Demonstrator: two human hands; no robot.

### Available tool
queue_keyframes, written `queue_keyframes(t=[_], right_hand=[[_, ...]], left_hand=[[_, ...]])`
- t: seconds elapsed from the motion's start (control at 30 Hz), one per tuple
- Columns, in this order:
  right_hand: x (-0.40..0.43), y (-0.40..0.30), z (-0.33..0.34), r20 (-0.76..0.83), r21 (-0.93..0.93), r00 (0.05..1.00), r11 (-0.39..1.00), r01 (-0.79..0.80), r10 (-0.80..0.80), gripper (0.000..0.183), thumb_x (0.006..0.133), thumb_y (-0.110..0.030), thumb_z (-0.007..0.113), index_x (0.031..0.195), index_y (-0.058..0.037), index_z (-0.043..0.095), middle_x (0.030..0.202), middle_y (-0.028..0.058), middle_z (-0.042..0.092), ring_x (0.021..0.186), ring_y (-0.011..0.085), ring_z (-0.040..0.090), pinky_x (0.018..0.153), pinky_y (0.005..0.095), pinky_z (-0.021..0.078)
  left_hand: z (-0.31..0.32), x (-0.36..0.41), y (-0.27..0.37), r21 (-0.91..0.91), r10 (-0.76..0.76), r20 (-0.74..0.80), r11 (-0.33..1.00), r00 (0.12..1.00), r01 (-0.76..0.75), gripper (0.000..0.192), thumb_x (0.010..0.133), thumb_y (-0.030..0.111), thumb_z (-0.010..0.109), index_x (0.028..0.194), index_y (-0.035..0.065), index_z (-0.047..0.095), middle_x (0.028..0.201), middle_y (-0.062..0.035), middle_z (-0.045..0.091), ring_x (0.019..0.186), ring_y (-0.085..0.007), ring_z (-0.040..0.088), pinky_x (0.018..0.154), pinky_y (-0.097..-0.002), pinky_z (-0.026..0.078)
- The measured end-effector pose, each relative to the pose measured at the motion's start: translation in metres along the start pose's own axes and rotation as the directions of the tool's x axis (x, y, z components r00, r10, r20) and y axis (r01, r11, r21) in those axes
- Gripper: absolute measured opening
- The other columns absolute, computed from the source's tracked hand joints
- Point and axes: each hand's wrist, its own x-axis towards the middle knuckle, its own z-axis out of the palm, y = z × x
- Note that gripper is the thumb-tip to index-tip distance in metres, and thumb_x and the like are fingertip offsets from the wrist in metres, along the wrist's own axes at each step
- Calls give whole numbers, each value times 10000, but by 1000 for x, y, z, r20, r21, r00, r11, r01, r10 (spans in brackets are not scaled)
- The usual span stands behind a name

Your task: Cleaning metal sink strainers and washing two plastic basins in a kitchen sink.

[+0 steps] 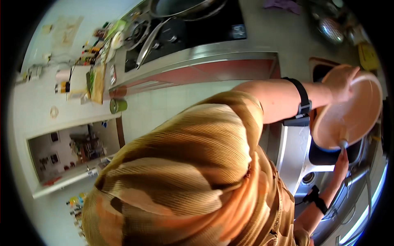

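Observation:
A large pale orange basin point(354, 107) is tilted over the dark sink bowl point(320, 156), its hollow side facing me. My left hand point(341, 84) grips its rim on the upper side in the head view. Below the basin, my right hand point(342, 161) holds a small tool with a grey head point(343, 143) against the basin's lower inner wall. Whether this is a brush or a spray head is unclear. The faucet point(357, 176) stands close by my right wrist. Both forearms wear black straps.
A stainless sink with a drain point(308, 177) adjoins the dark bowl. A metal colander point(331, 30) and a yellow object point(367, 57) sit past my left hand. A large pan point(181, 7) rests on the black cooktop point(212, 30). Cabinet fronts point(234, 70) run below the counter.

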Motion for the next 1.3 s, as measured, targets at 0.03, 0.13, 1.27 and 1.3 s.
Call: queue_keyframes(t=[0.03,0.13,1.27,1.3], right_hand=[[-1,27,11,19,98,1000,995,19,-21,375,889,-195,425,1231,-56,487,1019,208,602,898,341,600,752,424,459],[-7,41,76,-10,211,951,929,303,-308,378,900,-191,402,1242,-50,480,1078,200,588,970,325,585,806,376,452],[1,-36,23,-25,99,999,994,42,-39,288,827,-263,489,1088,-243,610,928,128,635,861,298,611,743,389,486],[9,-24,16,-93,86,995,996,-33,41,284,834,-253,488,1093,-236,601,902,133,638,847,301,612,724,396,487]], left_hand=[[-1,-9,19,-48,-3,-55,999,998,0,795,610,149,725,1272,-48,329,1107,-237,526,1012,-352,530,899,-386,410],[1,-57,-5,-82,-450,210,876,868,474,576,667,24,626,1189,-50,394,949,-227,588,870,-369,585,783,-416,469],[-18,26,27,-115,121,166,988,979,-102,472,725,-1,571,1190,7,495,1042,-141,619,946,-188,597,802,-282,464],[-22,37,44,-117,147,171,985,974,-128,437,724,-26,530,1160,-1,522,1035,-174,619,982,-224,598,822,-293,461]])
